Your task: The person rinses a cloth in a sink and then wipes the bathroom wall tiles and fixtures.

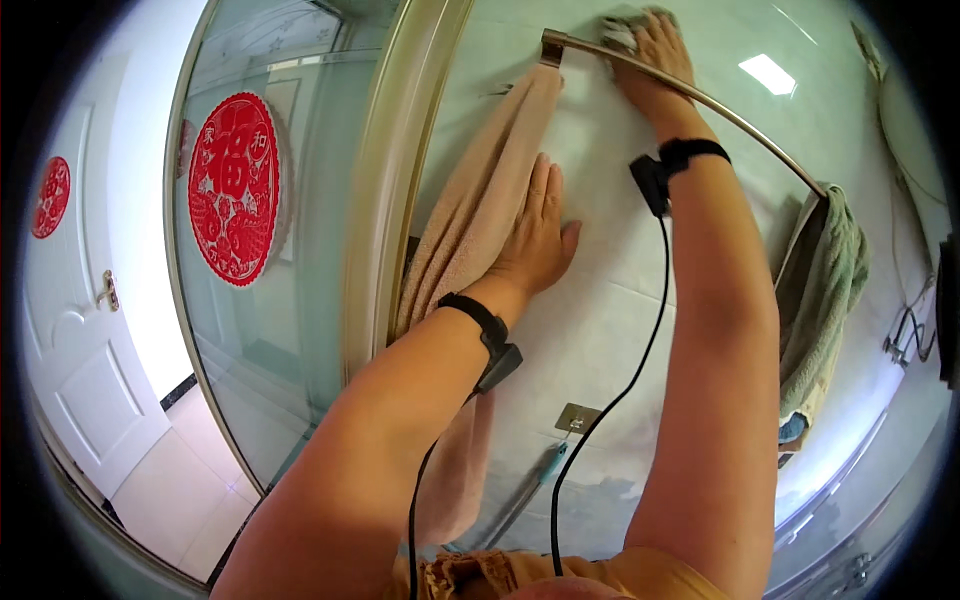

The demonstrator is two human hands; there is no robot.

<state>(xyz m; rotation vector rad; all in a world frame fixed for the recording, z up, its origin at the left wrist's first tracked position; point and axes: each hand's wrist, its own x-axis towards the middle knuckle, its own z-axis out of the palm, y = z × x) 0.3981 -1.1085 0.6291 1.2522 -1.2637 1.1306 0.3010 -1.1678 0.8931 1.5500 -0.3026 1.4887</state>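
My right hand (655, 62) is raised above the metal towel bar (690, 88), pressing a crumpled grey-white cloth (622, 32) against the pale tiled wall (600, 250). Its fingers stretch over the cloth, whose far part shows beyond them. Lower down and to the left, my left hand (535, 235) lies flat with the fingers pointing up and the thumb apart. It rests against the wall beside a long pink towel (480, 190), which hangs from the bar's left end; the hand and wrist overlap the towel's edge. Nothing shows in that hand.
A green towel (825, 290) hangs at the bar's right end. Below, a stick-like tool with a teal part (553, 462) hangs from a wall hook (577, 418). A glass door (310, 300) with a red round sticker (233, 190) stands left; black cables trail from both wrist straps.
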